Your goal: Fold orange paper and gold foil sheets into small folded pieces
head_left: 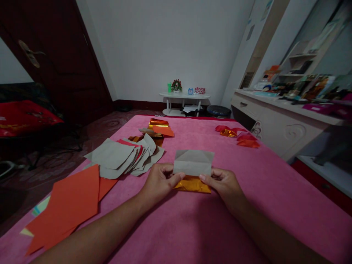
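Between my two hands is a sheet of foil paper, grey on its upper part, with creases across it. Its lower edge is folded over and shows a shiny gold side. My left hand pinches the sheet's left edge, thumb on the fold line. On the right edge, my right hand grips in the same way, its thumb also at the fold. The other fingers of both hands are partly hidden behind the paper. A pile of grey paper sheets with some red among them lies to the left of my left hand.
A pink cloth covers the table. Orange sheets lie at the near left, gold foil pieces at the far side. Folded red and gold pieces rest at the far right. A white dresser stands along the right.
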Available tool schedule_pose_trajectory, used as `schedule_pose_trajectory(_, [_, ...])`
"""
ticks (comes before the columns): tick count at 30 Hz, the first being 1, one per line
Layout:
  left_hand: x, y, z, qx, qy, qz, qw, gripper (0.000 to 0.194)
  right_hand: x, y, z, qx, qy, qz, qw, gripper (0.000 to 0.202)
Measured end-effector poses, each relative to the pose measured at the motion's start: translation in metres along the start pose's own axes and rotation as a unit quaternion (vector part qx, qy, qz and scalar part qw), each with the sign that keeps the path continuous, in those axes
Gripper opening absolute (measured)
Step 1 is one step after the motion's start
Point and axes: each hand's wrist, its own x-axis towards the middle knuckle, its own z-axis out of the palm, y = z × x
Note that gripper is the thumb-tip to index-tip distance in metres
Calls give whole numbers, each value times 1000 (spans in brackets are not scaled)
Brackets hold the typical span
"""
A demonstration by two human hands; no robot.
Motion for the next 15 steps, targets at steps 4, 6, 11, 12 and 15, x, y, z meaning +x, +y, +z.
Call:
schedule_pose_trajectory(4, [0,0,1,-2,-9,-13,1000,32,-5,-8,4,8,13,6,1000,27])
schedule_pose_trajectory(6, [2,-1,0,-3,3,-18,1000,33,-8,-14,5,23,11,5,1000,25])
schedule_pose_trajectory(11, [11,-7,-15,-54,91,-28,994,31,-7,-16,-5,58,28,-10,998,24])
schedule_pose_trajectory(12, [12,-8,-19,-74,108,-25,991,31,-6,-15,-7,63,34,-15,997,24])
schedule_pose_trajectory(15, [10,-7,-23,-143,64,-23,987,33,-5,-15,-9,69,18,-7,997,24])
